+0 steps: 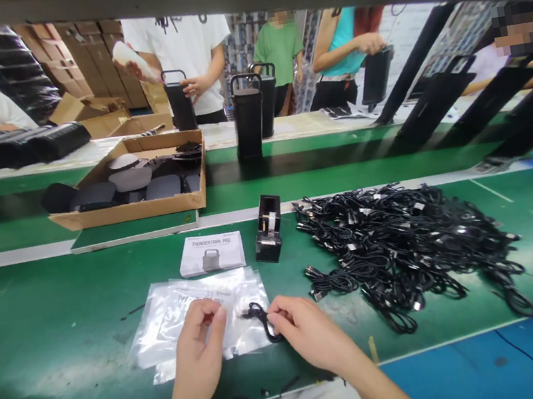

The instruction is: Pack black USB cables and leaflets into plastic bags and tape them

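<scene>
Pinching a small coiled black cable between thumb and fingertips, my right hand is closed down on it, the other fingers curled under, with the cable's plug end pointing left over the clear plastic bags. My left hand is half curled above those same bags, thumb tip close to the forefinger with a narrow gap showing; I cannot tell whether it has hold of any film. The cable is at the right edge of the bags, between my two hands but nearer the right. Just beyond the bags lies a white printed booklet that reads "THUNDER TRAIL PRO" above a picture of a handled unit — the smaller print along its top is too fine for me to read. Through the plastic, by my left fingers, similar lettering shows, partly covered by my hand. Right of the booklet stands a narrow black holder, and further right a big tangled heap of black cables spreads over the green table, small pale tags among them — none legible. Past the table, a person in a white shirt has dark characters across the chest, cut off by the overhead beam.
</scene>
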{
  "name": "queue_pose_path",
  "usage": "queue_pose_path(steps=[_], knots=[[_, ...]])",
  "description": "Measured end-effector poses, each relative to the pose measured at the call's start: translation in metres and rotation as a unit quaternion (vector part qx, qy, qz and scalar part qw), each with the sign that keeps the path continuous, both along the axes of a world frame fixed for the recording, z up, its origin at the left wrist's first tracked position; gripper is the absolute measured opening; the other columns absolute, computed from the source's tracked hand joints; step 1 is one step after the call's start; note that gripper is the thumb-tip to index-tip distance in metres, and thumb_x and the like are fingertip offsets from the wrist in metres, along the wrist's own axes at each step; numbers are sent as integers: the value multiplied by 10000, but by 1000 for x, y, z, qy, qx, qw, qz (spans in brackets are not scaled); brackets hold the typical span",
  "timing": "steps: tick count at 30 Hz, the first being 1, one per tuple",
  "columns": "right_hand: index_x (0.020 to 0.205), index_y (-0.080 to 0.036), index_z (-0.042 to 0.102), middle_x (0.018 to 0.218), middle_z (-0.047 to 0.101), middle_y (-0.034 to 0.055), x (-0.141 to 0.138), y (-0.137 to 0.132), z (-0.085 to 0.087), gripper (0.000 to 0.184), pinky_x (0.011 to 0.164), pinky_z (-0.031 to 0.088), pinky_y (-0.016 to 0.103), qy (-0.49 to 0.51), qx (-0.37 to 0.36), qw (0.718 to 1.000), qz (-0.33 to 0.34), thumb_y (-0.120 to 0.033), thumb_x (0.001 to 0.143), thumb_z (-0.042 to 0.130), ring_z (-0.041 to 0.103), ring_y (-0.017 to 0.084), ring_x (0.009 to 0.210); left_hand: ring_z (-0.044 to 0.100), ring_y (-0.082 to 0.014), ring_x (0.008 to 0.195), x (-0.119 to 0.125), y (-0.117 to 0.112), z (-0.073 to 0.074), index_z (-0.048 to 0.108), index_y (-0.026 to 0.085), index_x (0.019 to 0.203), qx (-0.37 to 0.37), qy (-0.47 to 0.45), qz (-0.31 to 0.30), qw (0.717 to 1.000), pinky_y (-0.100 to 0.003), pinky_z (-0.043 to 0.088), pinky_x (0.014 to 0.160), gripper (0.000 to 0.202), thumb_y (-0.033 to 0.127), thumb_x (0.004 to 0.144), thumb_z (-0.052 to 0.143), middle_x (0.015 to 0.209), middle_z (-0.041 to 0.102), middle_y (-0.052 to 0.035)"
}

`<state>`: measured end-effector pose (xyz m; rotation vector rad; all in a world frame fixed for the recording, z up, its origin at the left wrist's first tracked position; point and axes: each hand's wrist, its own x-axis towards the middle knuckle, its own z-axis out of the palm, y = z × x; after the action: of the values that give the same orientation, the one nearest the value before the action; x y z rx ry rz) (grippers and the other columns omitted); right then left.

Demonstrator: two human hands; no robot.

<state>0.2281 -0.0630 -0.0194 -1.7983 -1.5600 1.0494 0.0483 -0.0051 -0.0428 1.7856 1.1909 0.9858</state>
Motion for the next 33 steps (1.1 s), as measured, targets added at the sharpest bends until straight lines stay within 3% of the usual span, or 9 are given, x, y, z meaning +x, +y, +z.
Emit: queue_pose_path(steps=[4,8,12,18,22,24,29,31,33], knots=[[753,-191,544,732,591,-30,-3,1,9,174,640,310,198,-18,41,998,51,-240,856,412,504,94,702,433,-119,742,-2,-2,2,451,179,787,11,13,-34,999,-233,356,688,142,297,864,437,776,439,-4],[785,-187,566,765,555,6,-9,10,14,170,682,314,221,-124,103,982,100,-217,860,417,482,123,767,427,-124,767,-1,-5,6,456,177,756,16,20,-66,997,-243,350,706,150,274,869,435,790,437,-12],[794,-177,593,810,525,34,-14,18,16,198,673,330,220,-136,116,984,10,-221,856,410,482,118,748,434,-123,810,-1,-8,11,463,179,770,20,28,-93,995,-237,348,740,132,260,869,433,833,428,-20],[675,-198,658,677,615,-19,-21,25,24,119,614,328,189,6,66,998,-2,-216,722,551,518,90,656,447,-131,841,0,-7,11,492,186,783,32,57,-106,992,-229,360,757,132,278,859,436,863,418,-27],[716,-168,685,672,638,-6,-33,36,16,139,566,338,175,92,53,987,-119,-238,684,569,518,89,604,455,-136,823,6,-7,9,504,194,764,43,38,-86,995,-224,372,755,149,311,841,453,848,428,-22],[690,-149,676,641,621,-3,-37,38,11,157,542,328,165,117,72,982,-132,-249,702,556,509,85,594,461,-138,811,7,-7,6,513,197,752,50,22,-68,996,-220,381,740,162,332,829,467,842,435,-22],[625,-125,591,396,392,-32,-32,24,22,468,418,258,158,84,50,995,27,-390,881,303,401,58,379,493,-144,803,2,3,-2,541,197,748,63,9,-28,998,-217,409,705,180,371,787,521,836,469,-24],[825,-155,624,442,436,-41,-28,20,38,437,449,308,151,63,50,992,95,-438,886,297,438,62,393,496,-145,803,0,7,4,537,195,767,34,-11,-2,999,-224,410,703,212,406,781,520,854,478,-22],[952,-213,625,598,566,-31,-28,22,58,314,541,354,156,5,94,985,142,-430,846,424,526,79,534,491,-140,781,-1,10,18,524,190,772,5,-35,15,999,-226,404,690,248,437,782,507,848,479,-17]])
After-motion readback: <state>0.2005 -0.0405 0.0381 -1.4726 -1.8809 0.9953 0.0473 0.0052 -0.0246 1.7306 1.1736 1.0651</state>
